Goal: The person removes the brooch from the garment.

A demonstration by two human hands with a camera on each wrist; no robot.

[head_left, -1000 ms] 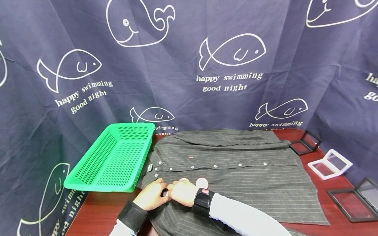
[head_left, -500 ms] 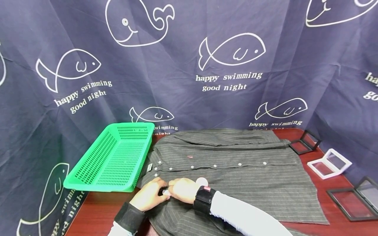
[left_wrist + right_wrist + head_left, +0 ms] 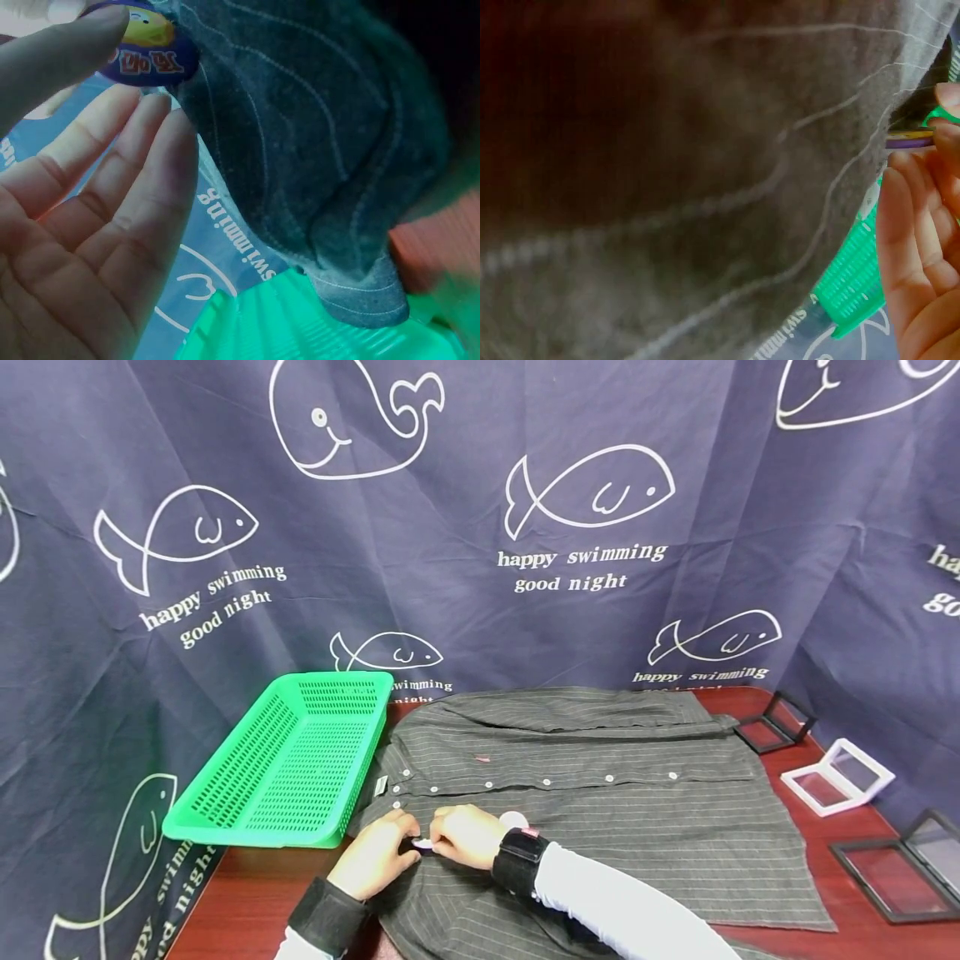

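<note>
A small round badge (image 3: 157,64), purple with a yellow cartoon figure and lettering, is between my two hands at the shirt's near collar side. My left hand (image 3: 375,856) pinches it, its thumb across the printed face in the left wrist view. From the other side, my right hand (image 3: 468,837) holds the badge's edge with its fingertips; the right wrist view shows the badge (image 3: 911,140) edge-on. The dark grey pinstriped shirt (image 3: 637,827) lies spread with its white buttons facing up, and its cloth (image 3: 277,127) rises right beside the badge.
On the shirt, a white round disc (image 3: 513,820) is partly covered by my right hand. A green plastic basket (image 3: 330,777) stands at the left, against the shirt's collar. Along the right edge of the red-brown table (image 3: 810,772) are black frames (image 3: 885,877) and a white frame (image 3: 832,785), standing unfolded.
My right hand has lifted slightly. The badge between my fingers has tipped, so its white side shows narrower with a purple edge. My left hand has shifted slightly left; the shirt lies as before.
</note>
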